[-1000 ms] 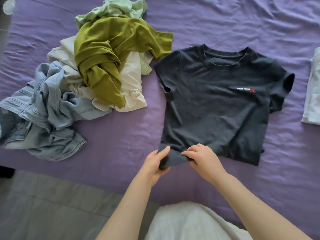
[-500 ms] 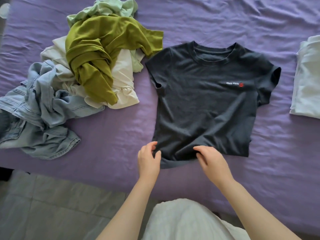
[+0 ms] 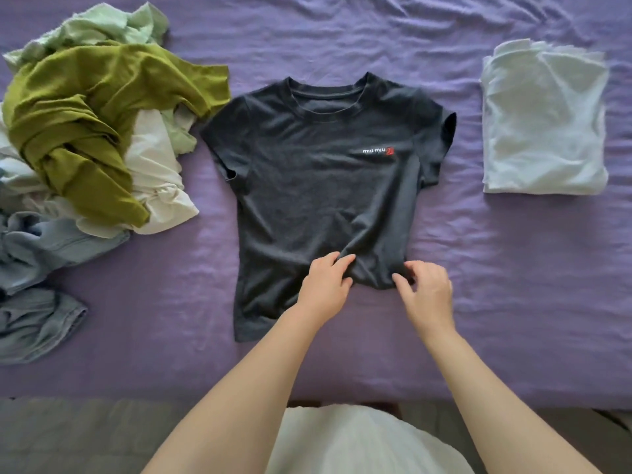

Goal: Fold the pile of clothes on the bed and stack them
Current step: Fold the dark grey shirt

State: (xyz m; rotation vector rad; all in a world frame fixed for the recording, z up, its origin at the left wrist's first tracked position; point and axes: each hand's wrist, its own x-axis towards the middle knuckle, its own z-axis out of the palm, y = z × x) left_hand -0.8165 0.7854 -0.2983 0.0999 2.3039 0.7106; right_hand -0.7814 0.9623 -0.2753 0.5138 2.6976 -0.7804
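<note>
A dark grey T-shirt (image 3: 307,172) with a small chest logo lies face up in the middle of the purple bed (image 3: 513,285). Its lower left corner is flat, while its lower right hem is bunched up. My left hand (image 3: 325,285) pinches the bunched hem near the shirt's middle. My right hand (image 3: 427,292) pinches the same hem at its right end, fingers curled. An unfolded pile sits at the left: an olive top (image 3: 85,114), a mint garment (image 3: 102,25), a cream garment (image 3: 154,172) and light blue denim (image 3: 41,251). A folded white garment (image 3: 543,124) lies at the right.
The bed's near edge runs across the bottom of the view, with grey floor (image 3: 68,436) below it. My own white clothing (image 3: 359,443) shows at the bottom centre. Bare sheet lies between the T-shirt and the folded white garment.
Both hands have left the shirt's lower left corner, now lying flat, and moved right to the bunched right part of the hem. The view has shifted right, showing the whole folded white garment.
</note>
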